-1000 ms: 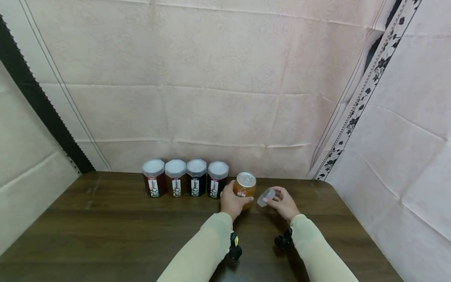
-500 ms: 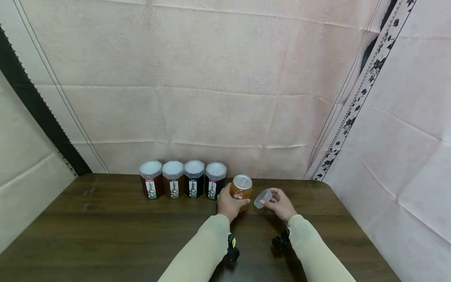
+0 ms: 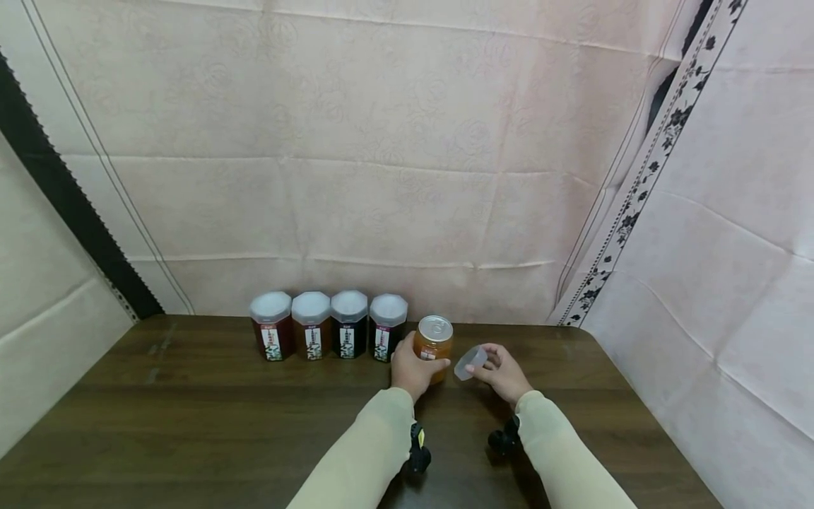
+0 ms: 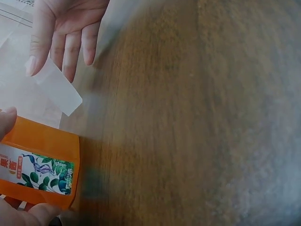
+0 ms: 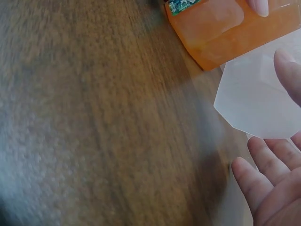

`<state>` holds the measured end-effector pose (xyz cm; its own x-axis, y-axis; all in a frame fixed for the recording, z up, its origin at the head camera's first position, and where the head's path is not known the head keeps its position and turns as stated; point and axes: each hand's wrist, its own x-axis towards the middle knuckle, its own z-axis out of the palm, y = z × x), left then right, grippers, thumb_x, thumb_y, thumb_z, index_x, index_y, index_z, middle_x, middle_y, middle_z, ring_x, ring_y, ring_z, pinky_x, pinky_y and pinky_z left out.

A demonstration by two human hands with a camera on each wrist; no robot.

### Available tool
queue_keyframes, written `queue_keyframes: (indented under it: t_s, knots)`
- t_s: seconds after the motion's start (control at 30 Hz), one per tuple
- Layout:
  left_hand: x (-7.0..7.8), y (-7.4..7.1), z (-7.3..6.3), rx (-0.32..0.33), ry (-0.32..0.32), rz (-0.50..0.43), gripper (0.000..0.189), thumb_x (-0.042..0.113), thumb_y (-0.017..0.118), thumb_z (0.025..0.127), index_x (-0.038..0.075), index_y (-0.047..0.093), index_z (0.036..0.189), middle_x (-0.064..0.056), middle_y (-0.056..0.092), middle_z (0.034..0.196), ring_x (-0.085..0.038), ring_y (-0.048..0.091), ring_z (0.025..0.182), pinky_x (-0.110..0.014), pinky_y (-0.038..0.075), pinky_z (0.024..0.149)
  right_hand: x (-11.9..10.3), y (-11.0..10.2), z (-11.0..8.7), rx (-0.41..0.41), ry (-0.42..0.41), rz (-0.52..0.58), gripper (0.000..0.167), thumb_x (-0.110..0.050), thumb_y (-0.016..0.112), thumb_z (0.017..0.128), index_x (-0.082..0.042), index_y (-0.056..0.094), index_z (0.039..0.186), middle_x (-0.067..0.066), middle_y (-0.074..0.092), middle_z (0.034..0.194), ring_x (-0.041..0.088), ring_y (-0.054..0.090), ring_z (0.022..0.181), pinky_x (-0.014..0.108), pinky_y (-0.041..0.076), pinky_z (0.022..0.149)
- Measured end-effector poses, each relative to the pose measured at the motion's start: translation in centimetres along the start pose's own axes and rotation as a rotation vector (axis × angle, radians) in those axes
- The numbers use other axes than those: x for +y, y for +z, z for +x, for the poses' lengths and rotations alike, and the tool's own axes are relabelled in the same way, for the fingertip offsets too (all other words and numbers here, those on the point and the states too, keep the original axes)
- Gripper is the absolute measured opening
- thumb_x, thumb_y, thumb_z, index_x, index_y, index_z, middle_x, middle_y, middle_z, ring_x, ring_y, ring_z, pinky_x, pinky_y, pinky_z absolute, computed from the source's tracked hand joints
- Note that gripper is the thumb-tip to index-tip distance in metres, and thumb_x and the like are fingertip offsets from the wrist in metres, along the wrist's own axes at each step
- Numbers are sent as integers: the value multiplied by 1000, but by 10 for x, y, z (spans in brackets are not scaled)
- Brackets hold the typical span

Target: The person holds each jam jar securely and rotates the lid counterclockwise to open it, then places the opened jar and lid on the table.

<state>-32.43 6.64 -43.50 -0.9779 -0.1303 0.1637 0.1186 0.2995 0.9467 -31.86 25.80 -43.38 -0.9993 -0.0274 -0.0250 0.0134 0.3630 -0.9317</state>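
Observation:
In the head view, my left hand (image 3: 410, 369) grips a jar of orange contents (image 3: 434, 345) from its left side. The jar stands upright on the table with a silvery metal top showing. Its leafy printed label (image 4: 44, 172) faces the left wrist camera. Just to the right, my right hand (image 3: 505, 375) holds a translucent angular plastic lid (image 3: 470, 363) by its edge between thumb and fingers. The lid is tilted and apart from the jar, above the table. Seen from the right wrist, the lid (image 5: 254, 99) partly overlaps the view beside the jar (image 5: 211, 28).
A row of several dark-filled jars with whitish lids, the nearest a purple-labelled jar (image 3: 388, 326), stands left of my left hand. The brown wooden table (image 3: 191, 424) ends at a pale cloth (image 3: 381, 177) behind them. More cloth hangs at both sides.
My right hand has brought the lid slightly lower and a little closer to the jar. The left hand keeps its hold on the jar. The head view has shifted slightly.

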Motion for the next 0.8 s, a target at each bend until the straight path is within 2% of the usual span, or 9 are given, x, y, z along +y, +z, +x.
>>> queue_keyframes:
  t_s: [0.53,0.8]
  knots:
    - [-3,0,3,-4,35,11,73,21,87,71,3,51,132,-16,56,125,-34,53,117,-53,40,103,-2,-5,0,-9,-6,-19,61,-20,73,86,1,39,133,24,49,136,37,48,128,47,41,104]
    - [-3,0,4,-29,12,31,80,21,87,70,1,47,136,-19,52,129,-36,51,120,-55,38,104,1,-13,2,-35,-7,-104,70,-20,75,84,3,39,139,27,45,140,41,43,130,51,39,105]
